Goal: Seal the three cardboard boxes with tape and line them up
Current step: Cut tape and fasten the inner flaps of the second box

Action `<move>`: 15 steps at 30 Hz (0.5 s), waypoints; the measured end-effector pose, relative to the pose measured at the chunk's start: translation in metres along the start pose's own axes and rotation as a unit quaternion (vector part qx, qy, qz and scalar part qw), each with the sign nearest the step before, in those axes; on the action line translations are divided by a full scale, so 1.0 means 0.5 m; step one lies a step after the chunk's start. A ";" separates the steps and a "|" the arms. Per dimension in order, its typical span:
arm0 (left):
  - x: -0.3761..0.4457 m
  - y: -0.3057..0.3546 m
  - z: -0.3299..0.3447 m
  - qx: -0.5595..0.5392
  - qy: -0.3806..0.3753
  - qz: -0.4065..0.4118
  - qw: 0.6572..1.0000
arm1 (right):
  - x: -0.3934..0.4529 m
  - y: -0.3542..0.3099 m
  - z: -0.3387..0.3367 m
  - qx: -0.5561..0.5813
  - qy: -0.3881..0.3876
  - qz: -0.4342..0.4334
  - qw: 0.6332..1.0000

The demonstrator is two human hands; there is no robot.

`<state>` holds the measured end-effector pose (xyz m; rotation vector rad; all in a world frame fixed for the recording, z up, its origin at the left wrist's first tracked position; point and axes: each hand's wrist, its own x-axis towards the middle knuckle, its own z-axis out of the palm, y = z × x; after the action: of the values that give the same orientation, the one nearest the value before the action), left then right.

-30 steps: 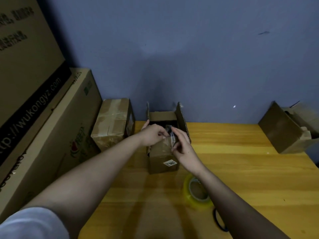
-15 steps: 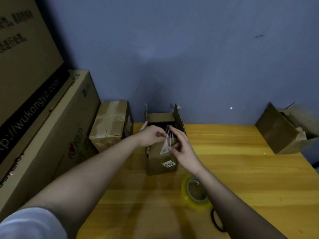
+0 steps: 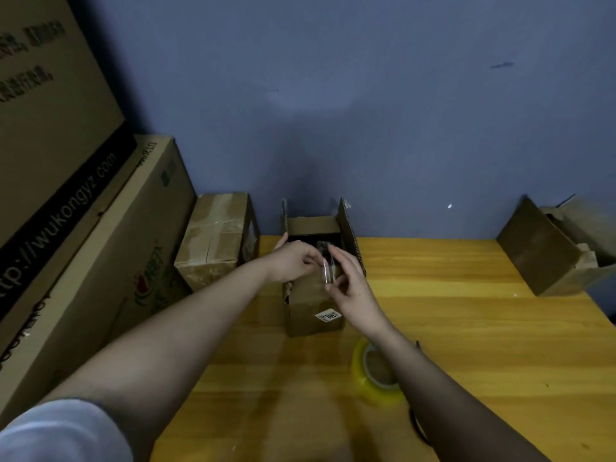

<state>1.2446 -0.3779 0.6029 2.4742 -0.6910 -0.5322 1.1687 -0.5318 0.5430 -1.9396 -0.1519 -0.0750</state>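
Both hands meet over the near top edge of the open box (image 3: 313,295), centre of the wooden table (image 3: 466,328). Left hand (image 3: 293,261): fingers curled, pinching one end of a clear strip of tape (image 3: 328,271). Right hand (image 3: 350,288): thumb and fingertips (image 3: 333,253) pinch the same strip from the other side; strip stands roughly upright between the two sets of fingers, just above the box's front wall.

Box flaps stand up beyond the fingers, right flap (image 3: 348,228) just past the right fingertips, far flap against the blue wall (image 3: 366,128). White label (image 3: 328,316) on the box front, below the right palm.

Left of the left fingers: taped box (image 3: 216,241), close beside the open one, narrow gap between. Further left, big cartons (image 3: 100,245) wall off that side.

Tape roll (image 3: 373,375) lies on the table under the right forearm, nearer the person than the fingers. Third box (image 3: 546,251), flaps open, tipped, well apart to the right by the table's far right corner. Bare tabletop runs between it and the right hand.
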 end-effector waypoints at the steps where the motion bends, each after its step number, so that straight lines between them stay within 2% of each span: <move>1: 0.001 0.002 0.000 0.001 0.000 -0.004 1.000 | 0.001 0.001 0.000 0.000 0.001 -0.001 1.000; 15: -0.002 0.009 -0.001 0.007 0.012 -0.015 1.000 | -0.004 0.017 0.006 -0.053 0.003 -0.030 0.998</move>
<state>1.2425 -0.3807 0.6062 2.5030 -0.6517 -0.5088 1.1678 -0.5320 0.5339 -2.0403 -0.2063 -0.1299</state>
